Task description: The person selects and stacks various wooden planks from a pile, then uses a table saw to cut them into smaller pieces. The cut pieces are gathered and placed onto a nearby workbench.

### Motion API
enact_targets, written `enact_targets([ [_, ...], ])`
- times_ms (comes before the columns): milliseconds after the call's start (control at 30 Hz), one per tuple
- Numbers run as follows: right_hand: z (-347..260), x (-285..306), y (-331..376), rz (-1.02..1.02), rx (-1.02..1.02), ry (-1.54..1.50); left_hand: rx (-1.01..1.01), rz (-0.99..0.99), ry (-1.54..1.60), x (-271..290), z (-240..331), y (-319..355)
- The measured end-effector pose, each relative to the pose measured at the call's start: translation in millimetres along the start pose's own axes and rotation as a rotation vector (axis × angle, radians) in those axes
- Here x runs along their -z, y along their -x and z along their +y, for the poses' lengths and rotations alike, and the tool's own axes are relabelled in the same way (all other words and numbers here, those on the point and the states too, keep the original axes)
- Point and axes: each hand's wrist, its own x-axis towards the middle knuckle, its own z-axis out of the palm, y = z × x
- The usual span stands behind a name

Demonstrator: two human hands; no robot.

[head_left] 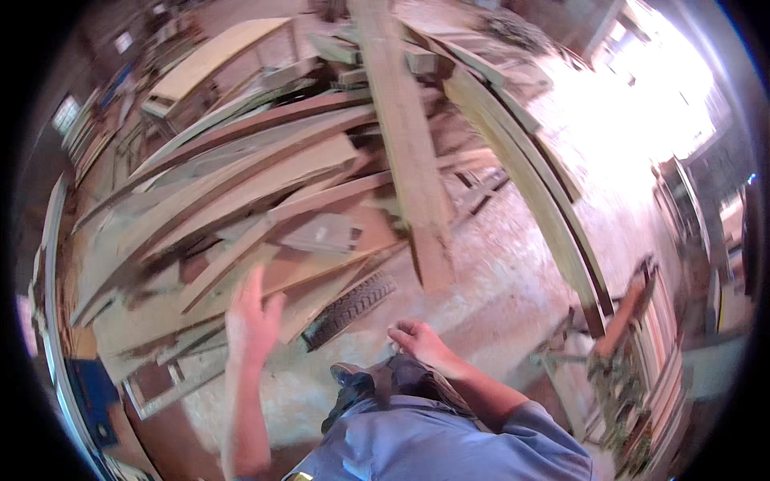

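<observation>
My left hand (253, 321) is stretched forward with its fingers apart and nothing in it, in front of the pile of planks. A long board (281, 276) lies just beyond its fingertips; whether they touch I cannot tell. My right hand (421, 341) is held near my body with its fingers curled closed. Something small and pale may show at its fingertips, too blurred to name. Ahead of this hand is the near end of a wide, long plank (409, 152) that slopes up over the pile. Between both hands, a black piece of tyre (350, 309) with a ridged tread rests on the floor.
Several long boards (241, 172) lie stacked crosswise at left and centre. Two long timbers (529, 184) reach toward me on the right. A cluttered stand with upright strips (642, 345) is at the lower right. A pale wooden table (220, 60) stands far left. Strong light enters far right.
</observation>
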Motion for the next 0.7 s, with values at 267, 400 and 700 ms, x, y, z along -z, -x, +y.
enact_targets([
  [267, 17, 33, 24, 0.47, 0.079, -0.082, -0.358, 0.074, -0.332, -24, 1, -115],
  [400, 21, 48, 18, 0.496, 0.026, -0.129, -0.372, -0.076, -0.537, -49, -15, -143],
  [700, 37, 77, -18, 0.37, -0.034, -0.92, -0.245, -0.069, -0.645, -14, -27, -135],
])
